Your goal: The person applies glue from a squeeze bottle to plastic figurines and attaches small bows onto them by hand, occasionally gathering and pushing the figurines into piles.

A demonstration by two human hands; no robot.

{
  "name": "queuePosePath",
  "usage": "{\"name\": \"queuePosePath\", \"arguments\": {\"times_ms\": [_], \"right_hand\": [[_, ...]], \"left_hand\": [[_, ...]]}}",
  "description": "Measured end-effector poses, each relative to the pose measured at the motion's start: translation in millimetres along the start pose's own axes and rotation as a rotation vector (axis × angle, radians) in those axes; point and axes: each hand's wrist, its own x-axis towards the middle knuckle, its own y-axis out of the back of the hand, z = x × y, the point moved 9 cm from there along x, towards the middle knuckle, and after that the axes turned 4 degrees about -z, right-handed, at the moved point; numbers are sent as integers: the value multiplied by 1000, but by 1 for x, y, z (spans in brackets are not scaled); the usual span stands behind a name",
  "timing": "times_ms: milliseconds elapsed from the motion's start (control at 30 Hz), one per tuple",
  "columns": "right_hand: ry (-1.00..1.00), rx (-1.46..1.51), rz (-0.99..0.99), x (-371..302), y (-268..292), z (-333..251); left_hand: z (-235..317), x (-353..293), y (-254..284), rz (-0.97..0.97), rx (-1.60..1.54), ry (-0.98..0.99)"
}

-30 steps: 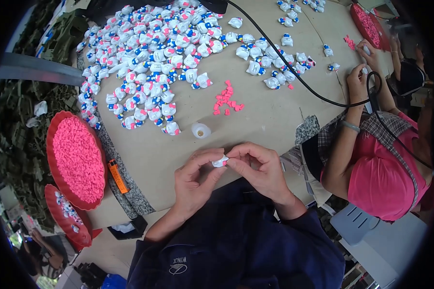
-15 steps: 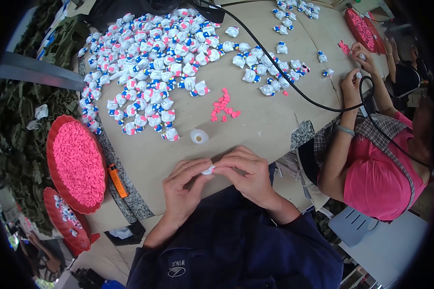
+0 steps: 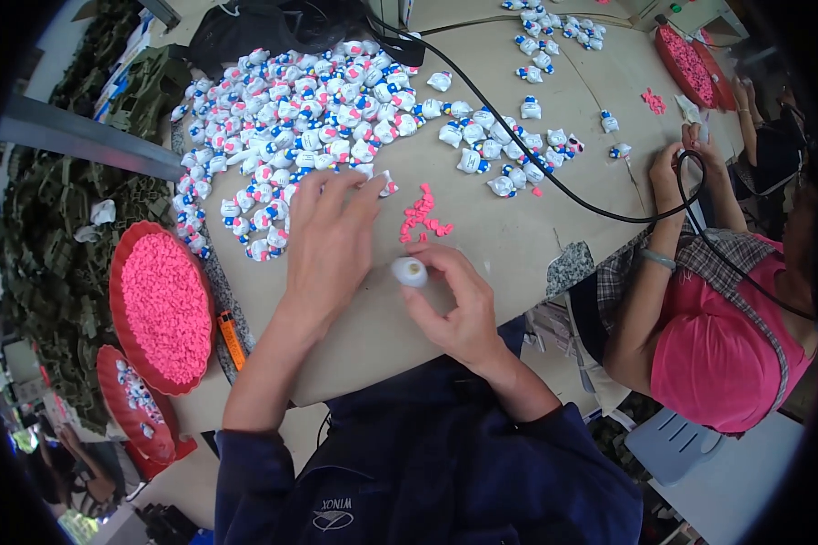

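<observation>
My left hand point(image 3: 332, 236) is over the near edge of a big pile of small white cat figurines point(image 3: 323, 100) with blue and pink parts. Its fingers are stretched and apart, back upward; the tips partly cover the figurines beneath them. My right hand point(image 3: 459, 304) pinches a small white cup point(image 3: 410, 272) between thumb and fingers, above the table near its front edge. Something yellowish shows inside the cup. Just beyond it lies a scatter of small pink pieces point(image 3: 418, 216). One figurine point(image 3: 388, 184) sits beside my left fingertips.
At left stand a red tray point(image 3: 211, 309) full of pink pieces and a smaller red tray point(image 3: 159, 445) with figurine parts. An orange cutter point(image 3: 231, 341) lies near them. A black cable point(image 3: 554, 180) crosses the table point(image 3: 509, 245). A co-worker in pink point(image 3: 718, 363) sits at right.
My hands have parted. The left moved forward to the pile; the right took up the white cup from the table. The small white piece both hands held is no longer visible between them.
</observation>
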Motion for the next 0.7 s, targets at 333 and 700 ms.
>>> {"name": "queuePosePath", "arguments": {"times_ms": [333, 700], "right_hand": [[-203, 163, 249, -37, 66, 27], [-52, 125, 157, -33, 84, 2]], "left_hand": [[54, 74, -99, -262, -112, -280], [11, -45, -67, -411, -1566, 628]]}}
